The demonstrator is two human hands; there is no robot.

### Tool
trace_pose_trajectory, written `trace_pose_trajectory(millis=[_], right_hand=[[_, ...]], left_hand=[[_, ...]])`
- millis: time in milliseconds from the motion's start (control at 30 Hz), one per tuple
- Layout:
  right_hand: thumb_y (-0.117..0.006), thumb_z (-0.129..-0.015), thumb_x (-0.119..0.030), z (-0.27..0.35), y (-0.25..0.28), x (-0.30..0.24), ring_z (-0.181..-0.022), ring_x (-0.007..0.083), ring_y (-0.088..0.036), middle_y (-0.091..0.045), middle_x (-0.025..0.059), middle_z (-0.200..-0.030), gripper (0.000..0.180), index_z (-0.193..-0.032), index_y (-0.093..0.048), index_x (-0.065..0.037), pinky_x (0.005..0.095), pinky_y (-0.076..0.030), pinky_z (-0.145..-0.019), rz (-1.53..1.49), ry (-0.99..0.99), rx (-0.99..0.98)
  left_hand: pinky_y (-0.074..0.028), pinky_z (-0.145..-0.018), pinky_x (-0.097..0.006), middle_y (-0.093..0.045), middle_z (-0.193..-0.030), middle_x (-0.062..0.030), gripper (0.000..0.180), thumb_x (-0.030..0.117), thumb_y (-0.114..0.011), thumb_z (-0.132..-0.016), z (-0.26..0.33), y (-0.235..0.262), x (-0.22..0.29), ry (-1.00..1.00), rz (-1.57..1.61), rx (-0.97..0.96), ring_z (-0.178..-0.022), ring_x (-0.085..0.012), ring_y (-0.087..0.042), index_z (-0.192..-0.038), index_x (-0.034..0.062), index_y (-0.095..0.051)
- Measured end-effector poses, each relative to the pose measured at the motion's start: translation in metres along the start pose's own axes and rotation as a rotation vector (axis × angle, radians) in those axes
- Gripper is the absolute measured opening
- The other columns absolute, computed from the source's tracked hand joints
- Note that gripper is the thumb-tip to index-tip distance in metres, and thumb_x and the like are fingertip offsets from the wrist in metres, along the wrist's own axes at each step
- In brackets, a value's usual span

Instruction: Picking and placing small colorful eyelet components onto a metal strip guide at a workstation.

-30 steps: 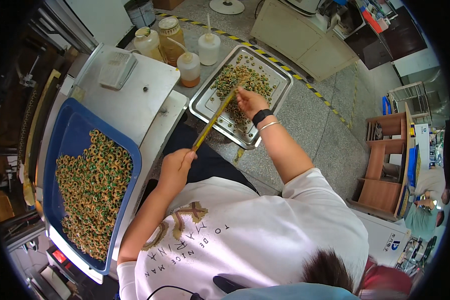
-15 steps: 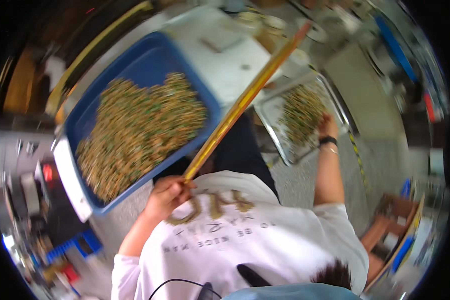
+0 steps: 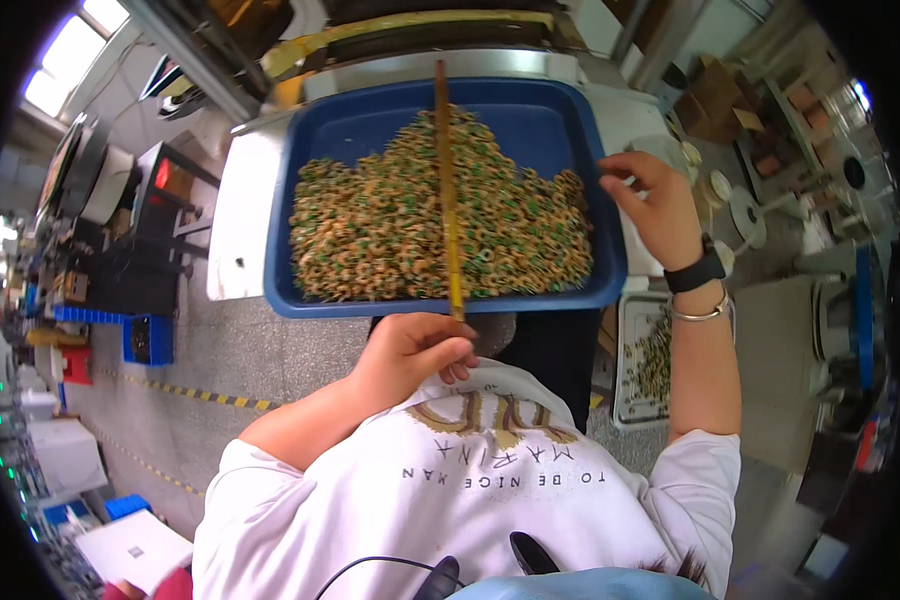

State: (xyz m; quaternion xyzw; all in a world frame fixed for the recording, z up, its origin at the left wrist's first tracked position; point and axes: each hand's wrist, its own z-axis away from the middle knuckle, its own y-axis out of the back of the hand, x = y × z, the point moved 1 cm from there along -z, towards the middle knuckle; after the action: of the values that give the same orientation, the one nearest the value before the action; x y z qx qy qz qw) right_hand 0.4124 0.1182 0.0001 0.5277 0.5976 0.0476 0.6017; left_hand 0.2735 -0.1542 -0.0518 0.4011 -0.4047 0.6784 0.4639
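Observation:
A wide blue tray [image 3: 280, 240] stands in front of me on a white surface. Many small copper-and-green ring-shaped parts with wire legs [image 3: 360, 230] are heaped in it. My left hand [image 3: 410, 350], below the tray's near rim, is closed on the near end of a long narrow amber strip [image 3: 447, 190]. The strip reaches over the heap to the far rim. By the tray's right rim hovers my right hand [image 3: 660, 210], thumb and fingers apart, with nothing visible in it.
A shallow metal tray [image 3: 623, 385] holding a smaller pile of similar parts sits lower right. White tub-shaped items [image 3: 718, 185] stand beyond my right wrist. At left are a dark table [image 3: 155, 205], a blue bin [image 3: 148, 340] and yellow-black floor tape [image 3: 205, 394].
My view has turned from the metal tray to face the blue tray. My right hand has left the metal tray's pile for the blue tray's right rim. The strip now lies over the heap.

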Motion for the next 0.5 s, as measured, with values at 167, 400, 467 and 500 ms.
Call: trace_pose_trajectory(millis=[167, 400, 467, 500], right_hand=[[-0.064, -0.066, -0.003, -0.028, -0.031, -0.005, -0.121, 0.0375, -0.037, -0.047, 0.0171, -0.125, 0.021, -0.087, -0.067, -0.003, 0.0409, -0.033, -0.1, 0.748, 0.182, -0.119], [-0.065, -0.061, 0.002, -0.032, -0.037, -0.006, -0.122, 0.0384, -0.036, -0.046, 0.0182, -0.126, 0.016, -0.077, -0.067, -0.002, 0.0414, -0.034, -0.101, 0.716, 0.187, -0.141], [-0.065, -0.061, 0.002, -0.037, -0.041, -0.002, -0.121, 0.0382, -0.037, -0.048, 0.0183, -0.125, 0.016, -0.077, -0.067, -0.002, 0.0418, -0.035, -0.1, 0.764, 0.188, -0.145], [-0.064, -0.062, 0.001, -0.039, -0.042, 0.002, -0.117, 0.0363, -0.041, -0.051, 0.0174, -0.119, 0.016, -0.078, -0.068, -0.004, 0.0426, -0.037, -0.097, 0.747, 0.203, -0.128]], left_hand=[[-0.046, -0.059, -0.034, -0.062, -0.073, -0.0143, 0.025, 0.023, -0.06, -0.084, 0.0, 0.007, 0.019, -0.256, -0.625, -0.035, -0.064, -0.0242, -0.06, -0.087, -0.0015, -0.064], [-0.049, -0.071, -0.037, -0.063, -0.088, -0.0151, 0.021, 0.016, -0.056, -0.081, 0.002, 0.081, 0.085, -0.484, -1.11, 0.338, -0.079, -0.0316, -0.06, -0.096, 0.0028, -0.064], [-0.044, -0.086, -0.039, -0.063, -0.099, -0.0102, 0.024, 0.012, -0.054, -0.08, -0.021, 0.127, 0.088, -0.452, -1.48, 0.535, -0.098, -0.0292, -0.055, -0.102, 0.0062, -0.063], [-0.044, -0.086, -0.039, -0.063, -0.099, -0.0102, 0.024, 0.012, -0.054, -0.08, -0.027, 0.143, 0.081, -0.459, -1.48, 0.543, -0.098, -0.0292, -0.055, -0.102, 0.0062, -0.063]])
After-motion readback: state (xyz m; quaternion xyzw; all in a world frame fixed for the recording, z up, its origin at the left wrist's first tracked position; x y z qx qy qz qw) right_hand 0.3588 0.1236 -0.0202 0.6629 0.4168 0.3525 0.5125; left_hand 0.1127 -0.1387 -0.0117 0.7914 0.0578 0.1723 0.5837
